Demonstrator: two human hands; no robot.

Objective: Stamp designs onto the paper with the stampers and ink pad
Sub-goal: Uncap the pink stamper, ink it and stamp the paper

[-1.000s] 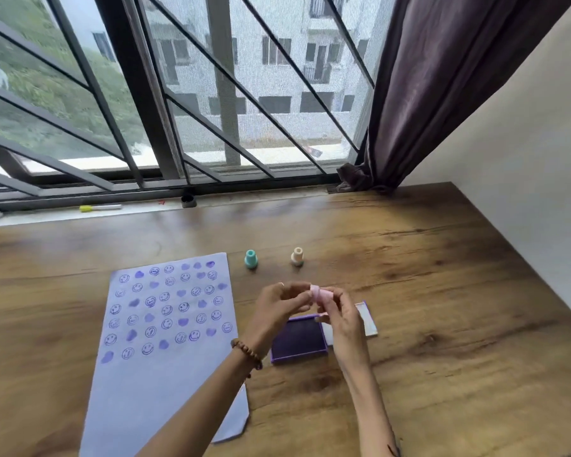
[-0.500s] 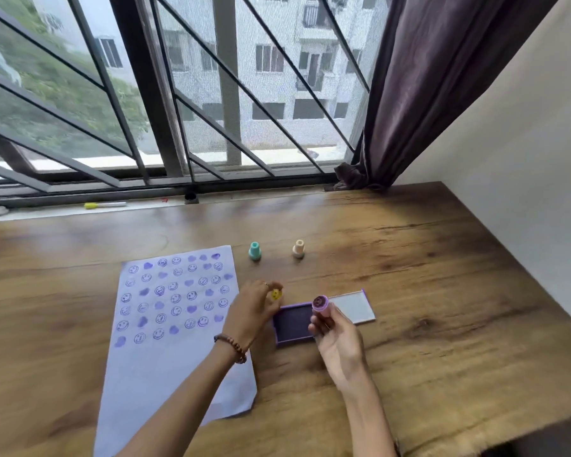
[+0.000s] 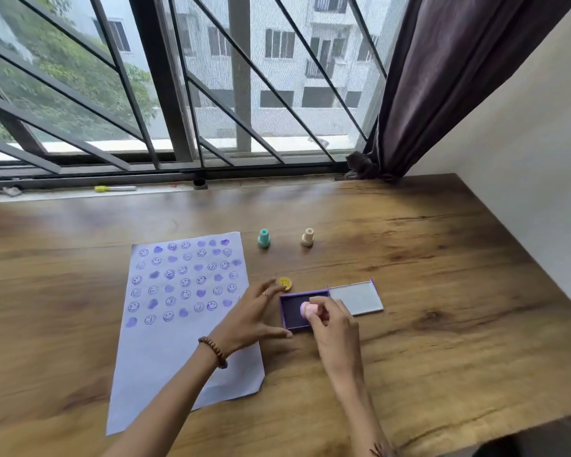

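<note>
My right hand (image 3: 332,326) grips a pink stamper (image 3: 308,310) and holds it down over the purple ink pad (image 3: 292,308), whose lid (image 3: 356,296) lies open to the right. My left hand (image 3: 249,316) rests open beside the pad's left edge, fingers spread. A small yellow smiley cap (image 3: 285,282) lies on the table just beyond its fingertips. The white paper (image 3: 165,341) lies to the left, its upper half covered with rows of purple smileys and hearts. A teal stamper (image 3: 263,238) and a beige stamper (image 3: 307,237) stand upright farther back.
The wooden table (image 3: 442,291) ends at a white wall on the right and a barred window at the back. A yellow marker (image 3: 114,188) lies on the sill. A dark curtain (image 3: 426,94) hangs at the back right corner.
My left hand has set the yellow cap down on the table and opened. My right hand turned the pink stamper over and lowered it onto the ink pad.
</note>
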